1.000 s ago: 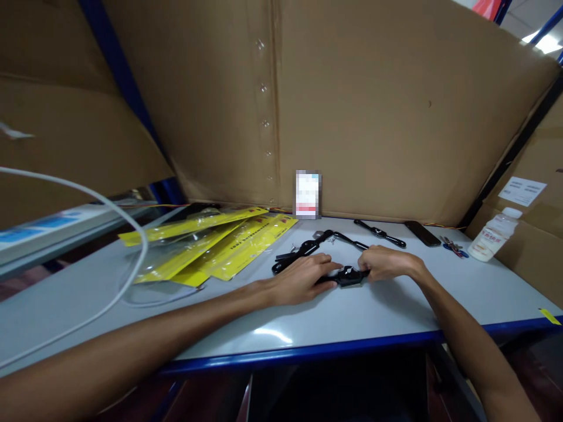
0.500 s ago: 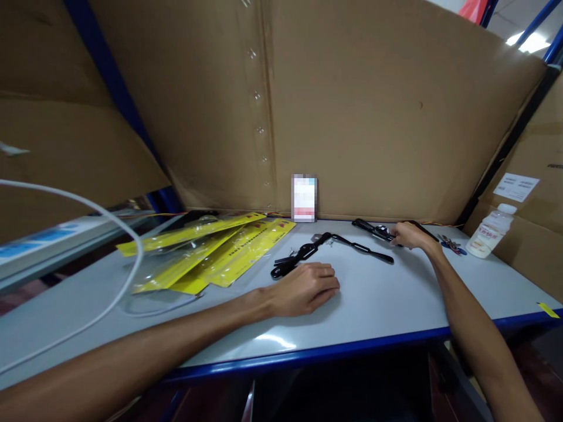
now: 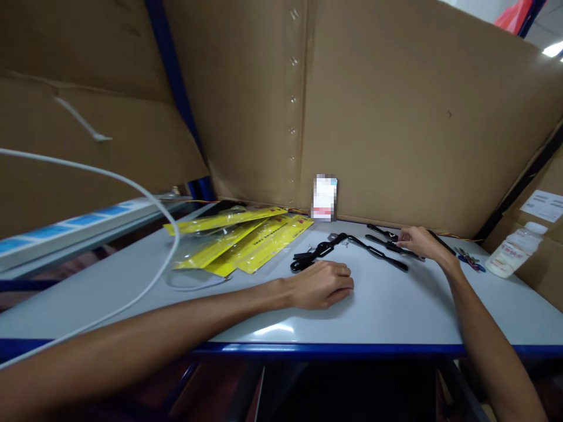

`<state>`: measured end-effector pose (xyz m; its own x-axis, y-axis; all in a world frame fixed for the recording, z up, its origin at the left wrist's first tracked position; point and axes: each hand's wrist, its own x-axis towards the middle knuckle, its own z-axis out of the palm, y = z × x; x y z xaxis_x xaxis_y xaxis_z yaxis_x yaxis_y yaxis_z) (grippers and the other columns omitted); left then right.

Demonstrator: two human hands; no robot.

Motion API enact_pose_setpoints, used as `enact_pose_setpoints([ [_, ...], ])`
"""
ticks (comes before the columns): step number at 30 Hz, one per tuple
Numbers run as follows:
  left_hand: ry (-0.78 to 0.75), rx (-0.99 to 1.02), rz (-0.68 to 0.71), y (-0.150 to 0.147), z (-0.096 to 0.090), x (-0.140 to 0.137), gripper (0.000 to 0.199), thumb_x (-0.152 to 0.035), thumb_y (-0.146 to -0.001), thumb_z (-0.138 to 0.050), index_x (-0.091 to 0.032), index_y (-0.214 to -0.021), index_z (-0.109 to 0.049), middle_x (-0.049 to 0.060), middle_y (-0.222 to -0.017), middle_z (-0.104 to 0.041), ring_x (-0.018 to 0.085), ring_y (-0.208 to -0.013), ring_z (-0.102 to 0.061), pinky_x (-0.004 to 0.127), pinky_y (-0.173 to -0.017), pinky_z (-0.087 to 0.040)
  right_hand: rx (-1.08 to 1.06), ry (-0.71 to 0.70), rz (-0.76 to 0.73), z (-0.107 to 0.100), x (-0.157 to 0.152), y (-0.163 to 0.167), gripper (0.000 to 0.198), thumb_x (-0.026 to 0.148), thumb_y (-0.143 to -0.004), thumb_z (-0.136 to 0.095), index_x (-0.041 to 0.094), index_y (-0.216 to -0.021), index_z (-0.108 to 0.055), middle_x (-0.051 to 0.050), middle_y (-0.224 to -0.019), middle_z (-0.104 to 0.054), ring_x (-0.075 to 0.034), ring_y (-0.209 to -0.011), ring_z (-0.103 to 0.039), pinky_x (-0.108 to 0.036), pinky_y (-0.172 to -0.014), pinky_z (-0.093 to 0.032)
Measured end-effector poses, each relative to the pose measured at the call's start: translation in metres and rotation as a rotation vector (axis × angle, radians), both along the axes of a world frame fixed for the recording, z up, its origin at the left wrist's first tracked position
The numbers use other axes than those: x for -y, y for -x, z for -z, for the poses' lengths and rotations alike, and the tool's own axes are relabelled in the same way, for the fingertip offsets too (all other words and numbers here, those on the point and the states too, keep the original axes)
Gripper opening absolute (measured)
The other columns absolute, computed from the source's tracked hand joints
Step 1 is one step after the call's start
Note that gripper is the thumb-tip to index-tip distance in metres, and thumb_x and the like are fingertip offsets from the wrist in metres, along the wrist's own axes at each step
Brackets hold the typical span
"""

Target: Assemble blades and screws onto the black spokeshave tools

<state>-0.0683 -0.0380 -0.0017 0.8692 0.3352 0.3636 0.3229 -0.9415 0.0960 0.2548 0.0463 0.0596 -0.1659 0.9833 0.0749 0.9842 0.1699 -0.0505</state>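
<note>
My left hand (image 3: 323, 285) rests on the table, its fingers curled closed and their inside hidden. Just behind it lies a black two-handled tool like a spokeshave (image 3: 326, 251). A second black handled bar (image 3: 378, 255) extends to the right of that tool. Farther right, my right hand (image 3: 420, 245) is closed in a pinch over the black tools; whatever is at its fingertips is too small to make out. One black tool (image 3: 382, 231) lies behind its fingertips, and another long black tool (image 3: 387, 245) runs below them.
Yellow tool packages (image 3: 268, 243) in clear plastic lie at the left. A white cable (image 3: 173, 258) loops over them. A phone (image 3: 324, 199) leans on the cardboard wall (image 3: 373, 117). Keys (image 3: 470, 261) and a plastic bottle (image 3: 515, 251) stand at the right.
The view has shifted, so the scene sits farther right. Two separate black tools now show by my right hand, where one was plain before. My left hand stays resting on the table.
</note>
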Motion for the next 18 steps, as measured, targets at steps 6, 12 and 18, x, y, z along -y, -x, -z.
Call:
enact_pose_setpoints([
  [6, -0.025, 0.005, 0.005, -0.001, -0.001, 0.000, 0.025, -0.023, -0.102, -0.046, -0.018, -0.092, -0.069, 0.007, -0.083, -0.065, 0.020, -0.081, -0.061, 0.032, -0.074, -0.048, -0.017, 0.324, -0.086, 0.007, 0.017, 0.036, 0.023, 0.024, -0.077, -0.067, 0.015, -0.098, -0.071, -0.007, -0.080, -0.071, -0.014, -0.046, -0.057, -0.025, -0.043, -0.040],
  [12, -0.047, -0.036, -0.010, -0.002, 0.000, 0.000, 0.026, -0.023, -0.102, -0.045, -0.018, -0.092, -0.069, 0.007, -0.083, -0.064, 0.020, -0.082, -0.061, 0.031, -0.075, -0.049, 0.058, 0.411, -0.053, 0.010, 0.026, 0.037, 0.019, 0.006, -0.067, -0.061, 0.016, -0.082, -0.064, -0.005, -0.072, -0.066, -0.015, -0.045, -0.058, -0.025, -0.042, -0.039],
  [18, -0.071, 0.049, -0.110, -0.003, 0.000, 0.002, 0.025, -0.025, -0.099, -0.053, -0.017, -0.119, -0.065, 0.012, -0.110, -0.061, 0.024, -0.098, -0.059, 0.036, -0.087, -0.050, 0.022, 0.533, -0.102, -0.003, 0.045, 0.036, 0.024, 0.001, -0.064, -0.061, 0.020, -0.079, -0.059, 0.001, -0.069, -0.061, -0.013, -0.049, -0.057, -0.021, -0.044, -0.040],
])
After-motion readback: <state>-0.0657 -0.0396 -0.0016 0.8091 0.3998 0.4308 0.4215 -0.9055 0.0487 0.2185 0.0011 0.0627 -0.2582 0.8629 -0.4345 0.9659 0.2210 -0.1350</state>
